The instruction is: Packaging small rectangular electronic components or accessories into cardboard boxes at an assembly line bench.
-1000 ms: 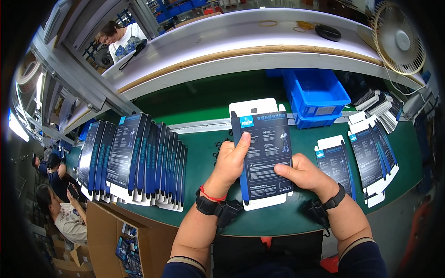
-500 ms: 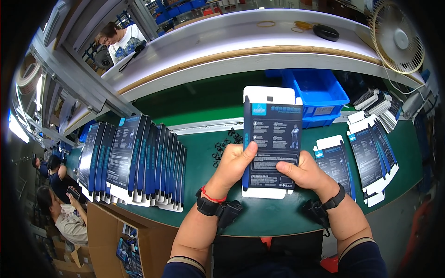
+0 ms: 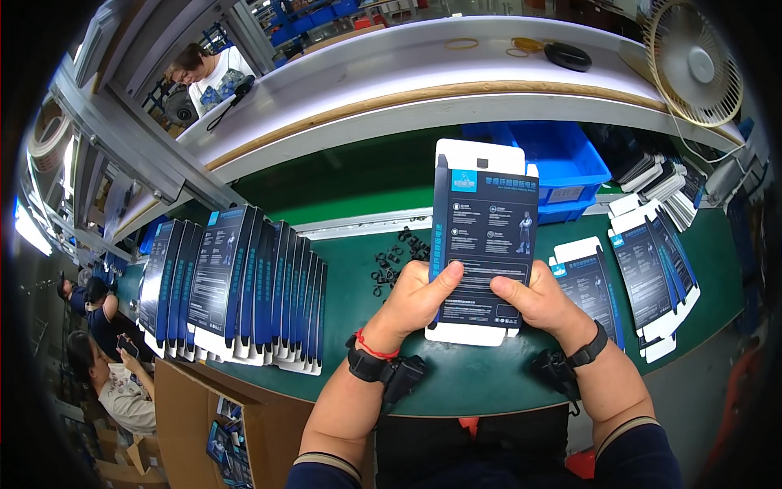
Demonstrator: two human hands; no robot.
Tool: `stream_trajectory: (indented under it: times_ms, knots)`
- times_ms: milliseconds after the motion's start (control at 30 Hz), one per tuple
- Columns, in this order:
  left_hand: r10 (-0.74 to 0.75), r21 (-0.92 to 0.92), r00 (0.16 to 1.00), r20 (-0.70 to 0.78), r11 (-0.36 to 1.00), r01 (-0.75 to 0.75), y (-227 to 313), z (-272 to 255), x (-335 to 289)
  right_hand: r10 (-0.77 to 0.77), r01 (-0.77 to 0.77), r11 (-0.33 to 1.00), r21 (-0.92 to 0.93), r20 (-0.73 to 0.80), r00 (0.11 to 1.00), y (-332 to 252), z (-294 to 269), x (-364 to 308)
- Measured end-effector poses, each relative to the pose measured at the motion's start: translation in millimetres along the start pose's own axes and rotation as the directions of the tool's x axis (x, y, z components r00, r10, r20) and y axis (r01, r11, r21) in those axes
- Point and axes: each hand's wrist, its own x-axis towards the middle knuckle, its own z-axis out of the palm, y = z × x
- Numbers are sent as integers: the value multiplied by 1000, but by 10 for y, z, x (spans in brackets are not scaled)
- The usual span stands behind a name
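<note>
Between my hands stands a dark blue carton (image 3: 485,244) with white flaps sticking out at top and bottom. My left hand (image 3: 417,300) grips its left edge with the thumb on the front. Gripping the right edge is my right hand (image 3: 539,300), its thumb also across the face. The fingers behind the carton are hidden. Left on the bench, a row of similar cartons (image 3: 236,281) stands tightly side by side. To the right lie one flat carton (image 3: 588,285) and a fanned stack of cartons (image 3: 654,265). Small black clips (image 3: 391,265) are scattered beyond my left hand.
A blue bin (image 3: 558,159) sits at the back under a white shelf (image 3: 383,73). On the far right are a fan (image 3: 699,65) and piled flat cartons (image 3: 668,183). An open cardboard box (image 3: 191,416) stands at lower left. Other people are at the left and beyond the shelf.
The carton has tilted and turned slightly, its top edge moving up and to the right. My left hand has shifted a little lower and to the right on it.
</note>
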Motion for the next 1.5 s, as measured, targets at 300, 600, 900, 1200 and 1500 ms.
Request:
stream_trajectory:
  times_ms: [300, 600, 900, 1200, 1500]
  knots:
    - [11, 88, 999, 34, 996, -14, 12, -43, -5, -9, 9, 1000, 20, 13, 1000, 13, 24, 10]
    - [70, -144, 996, -53, 987, -77, 0, -104, 19, 254, -236, 967, -100, 242, 936, -60, -24, -17]
    - [12, -111, 992, -122, 993, -26, 19, -23, 54, 227, -209, 973, -99, 229, 947, -11, -92, -41]
    - [-48, 75, 987, 153, 997, 37, -61, -7, 8, 170, -171, 985, 7, -147, 974, 225, -186, 35]
    - [84, 178, 987, 135, 978, -108, -210, 60, 184, 33, -33, 999, 6, -270, 962, 411, -485, 3]
